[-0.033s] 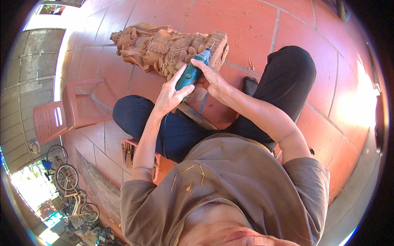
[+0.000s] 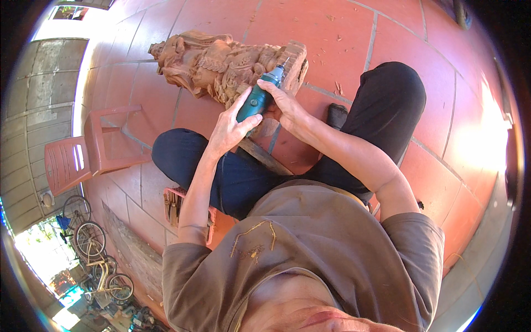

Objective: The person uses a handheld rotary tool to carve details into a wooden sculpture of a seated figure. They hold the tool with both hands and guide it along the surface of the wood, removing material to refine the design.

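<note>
A green rotary tool (image 2: 255,102) with a grey nose and a thin bit lies between my two hands, its tip pointing away and slightly right. My left hand (image 2: 229,128) is closed round its rear, thumb on the near side. From the right, my right hand (image 2: 284,106) grips it near the nose with the thumb on top; its other fingers are partly hidden. Just beyond lies a brown carved wooden statue (image 2: 213,62) on its side, its block-like base at the right. The bit overlaps that base in view; I cannot tell whether they touch.
A wooden bar (image 2: 265,156) lies between my folded legs. By my left forearm stands a pink basket (image 2: 176,191) with tools. A reddish plastic chair (image 2: 94,145) is at the left, bicycles (image 2: 90,239) at the lower left. Wood chips (image 2: 338,88) dot the tiled floor.
</note>
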`<state>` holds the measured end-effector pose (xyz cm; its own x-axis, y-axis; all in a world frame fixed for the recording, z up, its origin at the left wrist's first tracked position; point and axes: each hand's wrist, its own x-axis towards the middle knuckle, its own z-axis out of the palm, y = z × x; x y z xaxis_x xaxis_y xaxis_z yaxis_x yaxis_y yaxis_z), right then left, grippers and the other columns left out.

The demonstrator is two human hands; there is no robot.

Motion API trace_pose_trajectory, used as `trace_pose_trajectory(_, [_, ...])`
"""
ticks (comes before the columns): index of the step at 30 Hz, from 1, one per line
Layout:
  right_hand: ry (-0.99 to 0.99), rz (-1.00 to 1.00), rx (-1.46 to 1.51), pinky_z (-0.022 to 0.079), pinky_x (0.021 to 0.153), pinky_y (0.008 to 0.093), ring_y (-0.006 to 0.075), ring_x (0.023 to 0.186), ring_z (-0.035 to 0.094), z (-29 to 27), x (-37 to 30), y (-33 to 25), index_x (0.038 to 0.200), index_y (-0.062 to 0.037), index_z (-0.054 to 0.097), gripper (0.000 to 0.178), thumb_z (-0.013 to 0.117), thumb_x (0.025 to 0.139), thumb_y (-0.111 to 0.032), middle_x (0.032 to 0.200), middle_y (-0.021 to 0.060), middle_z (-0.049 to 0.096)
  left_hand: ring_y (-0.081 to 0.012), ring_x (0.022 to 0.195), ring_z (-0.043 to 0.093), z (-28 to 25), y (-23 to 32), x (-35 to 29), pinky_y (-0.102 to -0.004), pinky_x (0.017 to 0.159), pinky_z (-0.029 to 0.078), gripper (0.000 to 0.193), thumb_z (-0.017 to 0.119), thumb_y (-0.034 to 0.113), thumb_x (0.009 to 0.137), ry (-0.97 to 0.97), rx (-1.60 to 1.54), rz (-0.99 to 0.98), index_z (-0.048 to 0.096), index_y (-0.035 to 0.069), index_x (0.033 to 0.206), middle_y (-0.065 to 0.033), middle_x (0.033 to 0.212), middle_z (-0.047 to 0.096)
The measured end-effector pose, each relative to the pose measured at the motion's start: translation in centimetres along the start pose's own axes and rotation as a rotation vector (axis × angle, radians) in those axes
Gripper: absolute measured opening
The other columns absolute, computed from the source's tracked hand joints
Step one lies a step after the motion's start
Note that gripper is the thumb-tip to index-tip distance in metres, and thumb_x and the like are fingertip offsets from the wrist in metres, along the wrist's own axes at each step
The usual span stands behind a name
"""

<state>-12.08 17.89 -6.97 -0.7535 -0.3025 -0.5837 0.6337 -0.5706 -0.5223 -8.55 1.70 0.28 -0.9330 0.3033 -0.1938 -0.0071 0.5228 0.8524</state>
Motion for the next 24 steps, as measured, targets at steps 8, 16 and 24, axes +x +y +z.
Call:
trace_pose_trajectory(8, [0.001, -0.004, -0.009, 0.056, 0.079, 0.045, 0.0256, 0.087, 0.068, 0.3, 1.0, -0.2, 0.119, -0.0043, 0.058, 0.056, 0.077, 0.082, -0.042, 0.102, 0.0099, 0.067, -0.0206, 0.119, 0.055, -0.3, 0.2, 0.3, -0.0334, 0.103, 0.041, 0.075, 0.069, 0.03, 0.088, 0.004, 0.007, -0.031, 0.038, 0.0, 0.149, -0.018, 0.135, 0.056])
trace_pose_trajectory(16, [-0.003, -0.009, 0.008, 0.058, 0.073, 0.0404, 0.0242, 0.08, 0.069, 0.9, 1.1, -0.3, 0.112, -0.0018, 0.06, 0.053, 0.077, 0.081, -0.042, 0.095, 0.0098, 0.067, -0.0289, 0.122, 0.058, -0.2, 0.2, 0.2, -0.0365, 0.102, 0.044, 0.076, 0.069, 0.033, 0.087, 0.044, 0.03, -0.034, 0.038, -0.003, 0.147, -0.0265, 0.133, 0.057])
trace_pose_trajectory(24, [-0.028, -0.008, 0.002, 0.057, 0.072, 0.0389, 0.0228, 0.08, 0.067, 0.9, 0.2, -0.5, 0.111, -0.0043, 0.06, 0.049, 0.077, 0.081, -0.04, 0.093, 0.009, 0.066, -0.0237, 0.113, 0.061, 0.3, 0.0, -0.3, -0.0342, 0.097, 0.046, 0.076, 0.07, 0.031, 0.087, 0.081, 0.026, 0.043, 0.037, 0.0, 0.149, -0.0222, 0.128, 0.06])
